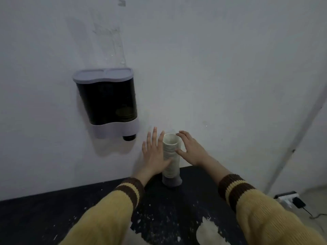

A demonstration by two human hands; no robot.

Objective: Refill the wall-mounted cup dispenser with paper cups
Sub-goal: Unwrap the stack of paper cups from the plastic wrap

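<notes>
A tall stack of white paper cups (171, 156) stands upright on a dark table (88, 209), close to the wall, with clear plastic wrap bunched at its base. My left hand (154, 152) lies flat against the stack's left side, fingers spread. My right hand (191, 149) touches the stack's right side near the rim, fingers apart. Neither hand is closed round it. The cup dispenser (108, 103) hangs on the wall up and to the left, with a grey lid, a dark see-through body and a grey base. A dark cup bottom (129, 137) pokes out of its right outlet.
The white wall (212, 68) rises right behind the table, which is flecked with white paint. A power strip (288, 198) with a black plug and cable lies on the floor at the lower right. A pipe or conduit (300, 135) runs diagonally down the right wall.
</notes>
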